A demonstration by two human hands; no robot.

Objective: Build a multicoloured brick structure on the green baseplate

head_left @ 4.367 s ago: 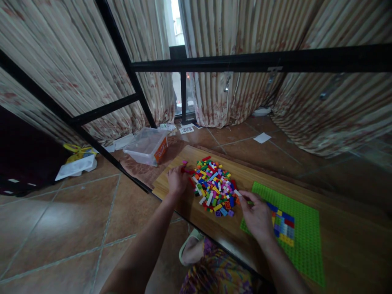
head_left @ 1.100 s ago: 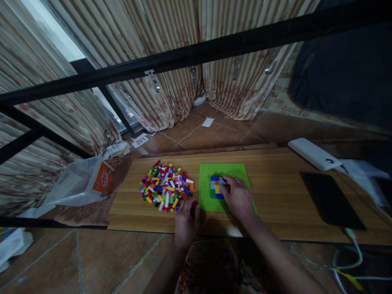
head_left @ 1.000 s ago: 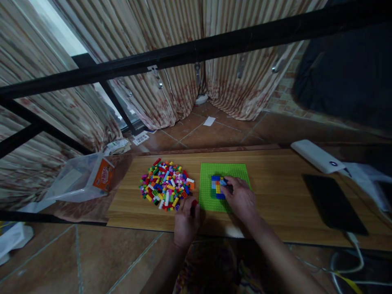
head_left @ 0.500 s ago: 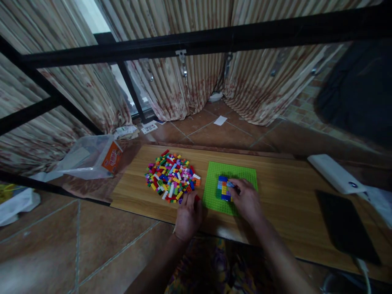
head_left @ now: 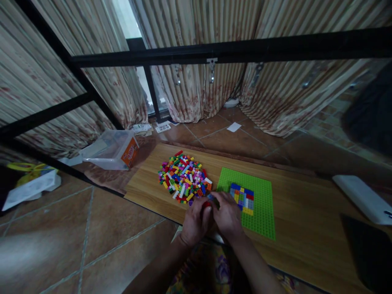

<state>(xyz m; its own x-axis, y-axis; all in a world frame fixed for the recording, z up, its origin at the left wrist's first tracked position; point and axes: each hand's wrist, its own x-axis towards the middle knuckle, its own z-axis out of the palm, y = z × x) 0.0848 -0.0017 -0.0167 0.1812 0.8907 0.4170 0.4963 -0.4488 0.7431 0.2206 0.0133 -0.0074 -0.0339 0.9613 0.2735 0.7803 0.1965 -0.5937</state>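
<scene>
red brick [head_left: 207, 203]: small piece, pinched at the fingertips of the left hand [head_left: 197, 220], just above the near edge of the worktop [head_left: 300, 212]. the right hand [head_left: 227, 215] lies against the left hand, fingers curled toward the same piece; whether it grips the brick cannot be told, since the fingers hide the contact.

position: both hands sit between the brick pile [head_left: 184, 181] and the green baseplate [head_left: 260, 204], at the near side of each. the pile is a loose heap of mixed colours, just left of the hands and touching nothing else. the baseplate lies flat on the worktop, right of the hands. a block of joined bricks [head_left: 243, 197] in blue, yellow, red and pale tones stands on its left half, near the right hand but apart from it.

surroundings: a clear plastic tub [head_left: 112, 149] with an orange label stands on the floor beyond the left end of the worktop. a white flat device [head_left: 363, 199] and a dark flat slab [head_left: 370, 255] lie at the far right of the worktop, well apart from the hands. black metal bars [head_left: 232, 48] cross the upper view in front of striped curtains [head_left: 196, 85]. paper scraps [head_left: 234, 127] lie on the tiled floor [head_left: 92, 228].

obstructions: the hands cover the worktop strip between pile and baseplate.
</scene>
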